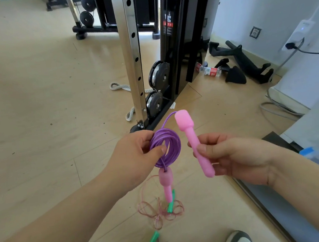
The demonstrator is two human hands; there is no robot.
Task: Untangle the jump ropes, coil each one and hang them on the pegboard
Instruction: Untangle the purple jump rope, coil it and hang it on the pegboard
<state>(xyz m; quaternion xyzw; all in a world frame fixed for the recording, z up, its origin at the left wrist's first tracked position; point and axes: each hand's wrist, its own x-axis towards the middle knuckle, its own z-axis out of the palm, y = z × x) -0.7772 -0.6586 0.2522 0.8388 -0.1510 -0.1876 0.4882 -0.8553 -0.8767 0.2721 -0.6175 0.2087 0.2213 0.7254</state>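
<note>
Above the floor, the left hand pinches the purple coil; the right hand clamps a pink handle, best wrapped snugly around it.

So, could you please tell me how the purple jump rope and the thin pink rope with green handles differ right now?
The purple jump rope is coiled tightly and held in the hands; the thin pink rope with green handles lies loose and looped on the floor. The purple one looks thicker, with pink handles. Neither is hung yet.
</note>
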